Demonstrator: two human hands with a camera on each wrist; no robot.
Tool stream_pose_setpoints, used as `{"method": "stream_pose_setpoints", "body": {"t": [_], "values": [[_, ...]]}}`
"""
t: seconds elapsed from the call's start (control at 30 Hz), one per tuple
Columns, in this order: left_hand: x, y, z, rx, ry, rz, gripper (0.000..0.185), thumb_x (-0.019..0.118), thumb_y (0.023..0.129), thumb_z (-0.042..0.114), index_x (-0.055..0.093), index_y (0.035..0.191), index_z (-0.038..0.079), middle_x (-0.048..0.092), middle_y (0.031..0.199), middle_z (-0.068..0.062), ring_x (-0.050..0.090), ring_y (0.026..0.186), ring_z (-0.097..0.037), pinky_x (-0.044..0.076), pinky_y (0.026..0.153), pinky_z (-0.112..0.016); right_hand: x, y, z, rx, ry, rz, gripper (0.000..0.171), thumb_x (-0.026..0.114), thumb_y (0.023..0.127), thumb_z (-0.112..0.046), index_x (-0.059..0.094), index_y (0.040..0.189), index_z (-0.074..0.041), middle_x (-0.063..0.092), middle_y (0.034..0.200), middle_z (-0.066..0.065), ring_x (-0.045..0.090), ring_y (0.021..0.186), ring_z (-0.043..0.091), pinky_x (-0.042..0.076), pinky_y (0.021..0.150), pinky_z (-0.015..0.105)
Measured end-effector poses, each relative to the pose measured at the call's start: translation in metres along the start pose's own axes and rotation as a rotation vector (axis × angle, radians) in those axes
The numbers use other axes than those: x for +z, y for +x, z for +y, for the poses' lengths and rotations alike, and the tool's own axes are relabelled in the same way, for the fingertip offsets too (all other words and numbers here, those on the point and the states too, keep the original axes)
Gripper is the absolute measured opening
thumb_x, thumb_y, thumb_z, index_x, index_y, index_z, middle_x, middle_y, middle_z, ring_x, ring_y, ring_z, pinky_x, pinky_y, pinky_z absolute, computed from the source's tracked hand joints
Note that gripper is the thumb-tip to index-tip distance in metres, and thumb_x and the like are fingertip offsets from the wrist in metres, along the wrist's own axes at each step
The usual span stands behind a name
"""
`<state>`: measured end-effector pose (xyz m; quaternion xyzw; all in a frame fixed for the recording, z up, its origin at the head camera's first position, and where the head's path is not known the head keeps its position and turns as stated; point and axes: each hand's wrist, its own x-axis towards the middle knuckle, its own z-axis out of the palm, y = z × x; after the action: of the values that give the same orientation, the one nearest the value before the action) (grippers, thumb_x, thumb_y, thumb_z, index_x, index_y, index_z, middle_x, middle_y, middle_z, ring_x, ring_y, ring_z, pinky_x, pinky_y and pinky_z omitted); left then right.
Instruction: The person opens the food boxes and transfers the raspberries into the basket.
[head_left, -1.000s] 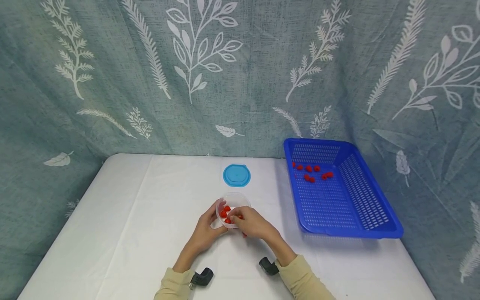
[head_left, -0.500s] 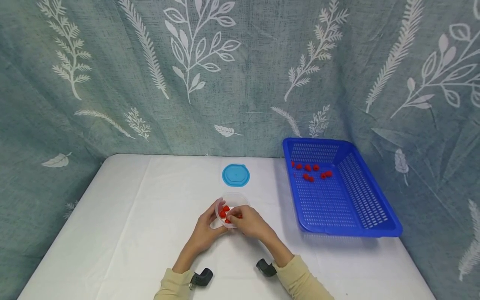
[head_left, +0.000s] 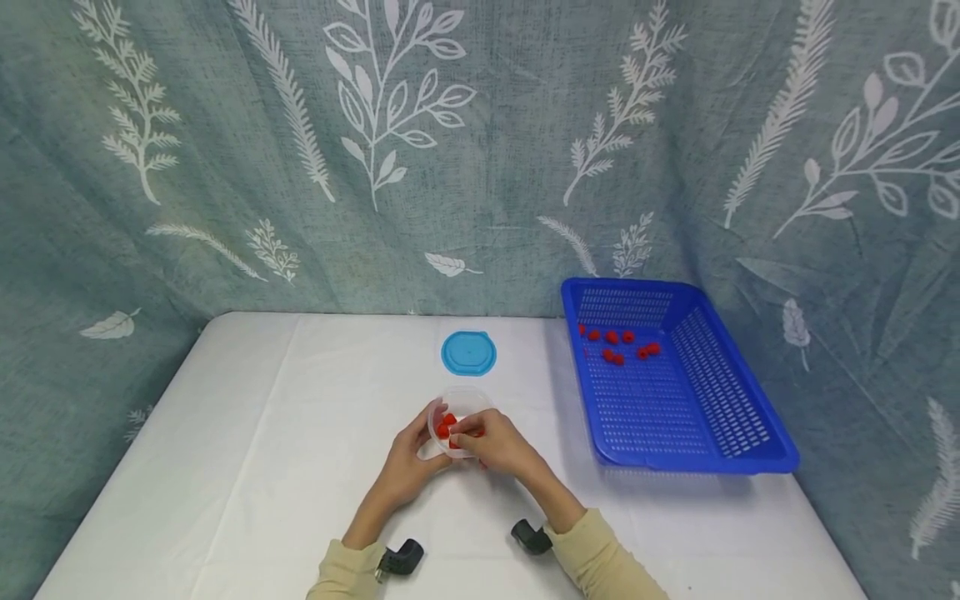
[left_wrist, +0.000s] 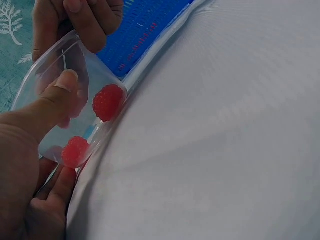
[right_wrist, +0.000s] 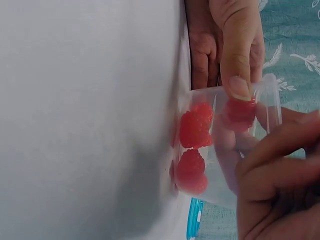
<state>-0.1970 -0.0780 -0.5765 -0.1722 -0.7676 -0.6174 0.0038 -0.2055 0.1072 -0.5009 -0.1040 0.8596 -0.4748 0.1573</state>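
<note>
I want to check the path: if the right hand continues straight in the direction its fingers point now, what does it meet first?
Probably the raspberries inside the clear container: the right hand already reaches over its rim. Depth is unclear.

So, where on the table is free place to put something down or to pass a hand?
Bare cloth covers the table's left half, from the blue lid to the left edge. A narrow strip runs between the clear cup and the blue basket. It is crowded around both hands: left hand, right hand.

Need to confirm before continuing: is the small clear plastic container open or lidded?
Open. The clear plastic container has no lid on; the round blue lid lies apart on the white table.
</note>
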Motion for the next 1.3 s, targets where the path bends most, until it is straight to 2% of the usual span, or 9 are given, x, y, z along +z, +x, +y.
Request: {"method": "stream_pose_setpoints", "body": {"t": [0.2, 0.4, 0.6, 0.8, 0.9, 1.07, 1.17, 1.3], "values": [[0.001, 0.0, -0.001, 0.002, -0.018, 0.001, 0.089, 0.083, 0.082, 0.005, 0.037, 0.158, 0.011, 0.049, 0.154, -0.014, 0.047, 0.142, -0.031, 0.039, 0.116, -0.039, 0.005, -0.006, 0.004, -0.06, 0.002, 0.101, 0.023, 0.073, 0.094, -0.019, 0.075, 0.107, 0.0, 0.071, 0.092, 0.007, 0.053, 0.056, 0.011, 0.052, 0.049, 0.022], [0.001, -0.004, -0.002, -0.02, -0.011, 0.024, 0.088, 0.083, 0.082, 0.004, 0.039, 0.157, 0.011, 0.05, 0.154, -0.013, 0.048, 0.142, -0.031, 0.039, 0.116, -0.04, 0.005, -0.02, 0.002, -0.108, 0.017, 0.165, 0.02, 0.069, 0.097, -0.019, 0.074, 0.108, -0.002, 0.071, 0.097, 0.009, 0.051, 0.043, 0.011, 0.051, 0.041, 0.025], [0.002, -0.004, -0.002, -0.028, 0.002, 0.031, 0.088, 0.084, 0.082, 0.008, 0.038, 0.158, 0.013, 0.05, 0.155, -0.011, 0.046, 0.144, -0.029, 0.037, 0.117, -0.043, -0.01, -0.037, -0.005, -0.129, 0.051, 0.287, 0.022, 0.068, 0.099, -0.024, 0.074, 0.109, -0.005, 0.07, 0.097, 0.008, 0.046, 0.04, 0.01, 0.049, 0.038, 0.025], [0.004, 0.0, -0.001, -0.03, -0.016, 0.029, 0.088, 0.084, 0.082, 0.006, 0.038, 0.158, 0.012, 0.049, 0.155, -0.012, 0.044, 0.145, -0.03, 0.035, 0.119, -0.043, -0.04, -0.055, -0.017, -0.123, 0.158, 0.364, 0.017, 0.068, 0.098, -0.024, 0.075, 0.107, -0.011, 0.071, 0.097, 0.007, 0.038, 0.037, 0.012, 0.04, 0.037, 0.021], [0.004, 0.0, -0.002, -0.042, -0.024, 0.03, 0.088, 0.083, 0.082, 0.005, 0.038, 0.158, 0.012, 0.048, 0.156, -0.011, 0.041, 0.147, -0.029, 0.034, 0.119, -0.041, -0.061, -0.066, -0.022, -0.174, 0.185, 0.418, 0.02, 0.067, 0.099, -0.024, 0.074, 0.108, -0.009, 0.073, 0.099, 0.01, 0.037, 0.035, 0.01, 0.037, 0.036, 0.021], [0.004, -0.001, -0.004, -0.055, -0.022, 0.033, 0.087, 0.084, 0.083, 0.007, 0.039, 0.157, 0.014, 0.047, 0.156, -0.01, 0.04, 0.148, -0.029, 0.034, 0.119, -0.041, -0.098, -0.082, -0.025, -0.295, 0.162, 0.512, 0.023, 0.062, 0.102, -0.02, 0.072, 0.112, -0.002, 0.071, 0.1, 0.016, 0.041, 0.033, 0.009, 0.036, 0.03, 0.025], [0.004, -0.001, -0.004, -0.05, -0.029, 0.03, 0.087, 0.084, 0.082, 0.006, 0.039, 0.157, 0.012, 0.049, 0.155, -0.011, 0.041, 0.147, -0.029, 0.034, 0.119, -0.041, -0.118, -0.089, -0.025, -0.346, 0.146, 0.568, 0.02, 0.062, 0.102, -0.016, 0.072, 0.113, -0.002, 0.07, 0.099, 0.009, 0.041, 0.031, 0.012, 0.037, 0.029, 0.026], [0.003, 0.0, -0.003, -0.046, -0.034, 0.018, 0.087, 0.083, 0.083, 0.005, 0.038, 0.157, 0.011, 0.051, 0.153, -0.011, 0.043, 0.146, -0.029, 0.034, 0.119, -0.039, -0.141, -0.092, -0.026, -0.379, 0.158, 0.633, 0.021, 0.063, 0.101, -0.011, 0.072, 0.117, 0.0, 0.07, 0.096, -0.006, 0.043, 0.03, 0.014, 0.039, 0.03, 0.025]]}}
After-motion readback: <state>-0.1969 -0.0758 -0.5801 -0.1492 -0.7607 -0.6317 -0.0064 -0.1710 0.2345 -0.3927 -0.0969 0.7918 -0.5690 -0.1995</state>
